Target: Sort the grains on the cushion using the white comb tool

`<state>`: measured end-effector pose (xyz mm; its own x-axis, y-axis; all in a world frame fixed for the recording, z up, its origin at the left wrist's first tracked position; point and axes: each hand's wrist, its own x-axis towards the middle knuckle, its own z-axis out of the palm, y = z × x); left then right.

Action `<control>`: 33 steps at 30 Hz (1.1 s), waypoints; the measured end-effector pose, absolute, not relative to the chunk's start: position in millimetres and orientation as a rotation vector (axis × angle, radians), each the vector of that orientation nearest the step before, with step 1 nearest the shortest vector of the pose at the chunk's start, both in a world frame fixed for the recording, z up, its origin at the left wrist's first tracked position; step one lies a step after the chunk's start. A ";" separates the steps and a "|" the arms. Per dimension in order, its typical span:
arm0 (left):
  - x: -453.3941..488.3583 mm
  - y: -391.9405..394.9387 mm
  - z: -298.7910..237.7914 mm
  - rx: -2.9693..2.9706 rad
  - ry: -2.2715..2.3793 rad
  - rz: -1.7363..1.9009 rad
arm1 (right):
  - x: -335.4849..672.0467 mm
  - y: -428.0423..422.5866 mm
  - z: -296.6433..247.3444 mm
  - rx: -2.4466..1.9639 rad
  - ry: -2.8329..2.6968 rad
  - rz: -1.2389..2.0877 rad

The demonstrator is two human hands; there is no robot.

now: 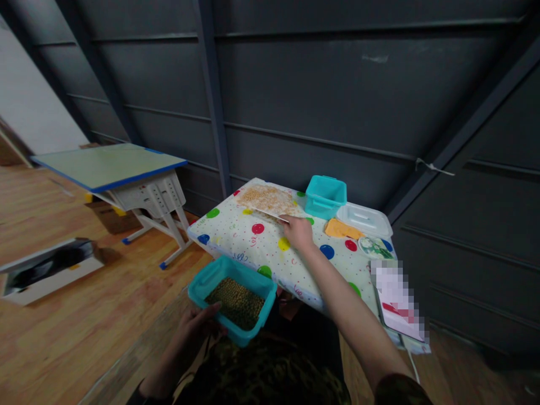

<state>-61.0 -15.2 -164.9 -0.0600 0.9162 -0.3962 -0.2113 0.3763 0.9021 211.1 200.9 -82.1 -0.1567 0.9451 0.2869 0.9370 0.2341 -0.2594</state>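
A teal plastic container (242, 338) sits tilted before my body, below the table's near edge. My left hand (199, 322) grips its near left side, the thumb over the rim. Inside lie many small round beans (236, 301), greenish and yellowish. Over the table, my right hand (299, 232) is closed on the near right corner of a thin, flat, pale sheet (272, 214). Pale yellow beans (255, 194) lie spread on that sheet, densest at its far left. My right fingertips are partly hidden by the hand.
The table's spotted cloth (236, 233) carries a second teal container (323, 208), a clear lid (365, 219), an orange cloth (341, 229), a small round clear item with green (374, 247) and a phone-like device (399, 301) with a cable. A desk (113, 163) and open box (54, 275) stand left.
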 end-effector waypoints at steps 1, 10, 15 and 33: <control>-60.7 -16.0 -166.3 0.731 1.289 1.061 | 211.5 201.0 -81.9 -1.730 -2.135 0.038; -65.0 -17.4 -176.1 0.704 1.245 1.087 | 211.7 199.3 -84.5 -1.672 -2.124 0.073; -64.1 -14.7 -179.4 0.694 1.223 1.103 | 210.5 197.2 -87.0 -1.601 -2.162 0.108; -54.3 -18.4 -178.5 0.590 1.121 1.099 | 210.0 190.8 -81.2 -1.521 -2.186 0.132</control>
<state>-54.3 -18.4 -178.5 0.0306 0.9119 -0.4093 -0.3914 0.3877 0.8345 210.0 190.8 -81.2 -0.2747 0.9062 0.3216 0.8608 0.3807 -0.3377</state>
